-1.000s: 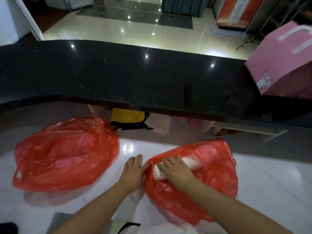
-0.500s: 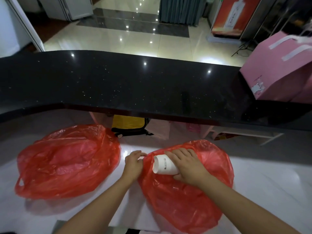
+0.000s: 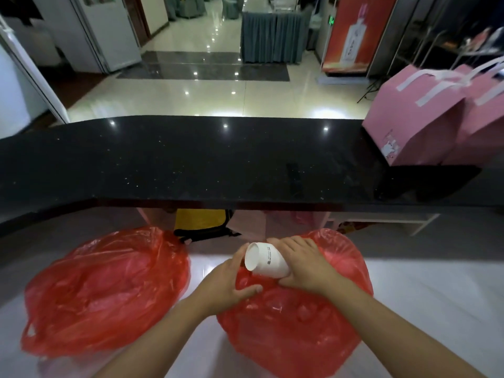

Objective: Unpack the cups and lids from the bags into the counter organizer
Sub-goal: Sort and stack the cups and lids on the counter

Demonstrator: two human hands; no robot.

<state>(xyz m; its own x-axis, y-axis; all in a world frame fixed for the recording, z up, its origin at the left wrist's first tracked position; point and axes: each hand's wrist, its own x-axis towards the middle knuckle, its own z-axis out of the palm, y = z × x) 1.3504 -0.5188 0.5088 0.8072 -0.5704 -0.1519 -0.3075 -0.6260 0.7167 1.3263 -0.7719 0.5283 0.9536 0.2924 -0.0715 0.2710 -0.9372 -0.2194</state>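
On the white marble surface (image 3: 425, 301) nearest the camera, two red plastic bags lie side by side; the right bag (image 3: 294, 331) sits under both forearms. The left hand (image 3: 227, 283) pinches the plastic at this bag's mouth, thumb and curled fingers closed on the film. The right hand (image 3: 305, 264) is wrapped around a white cup stack (image 3: 266, 260), fingers over its top and thumb beneath, holding it tilted just above the bag's opening. The stack's open rim points left, toward the left hand's fingertips, which touch or nearly touch it. The left bag (image 3: 103, 290) lies apart to the left, bulging and untouched. Beyond them runs a black speckled counter (image 3: 191, 165), with yellow and pink items under its edge. Pink gift boxes (image 3: 425, 115) stand on its far right end
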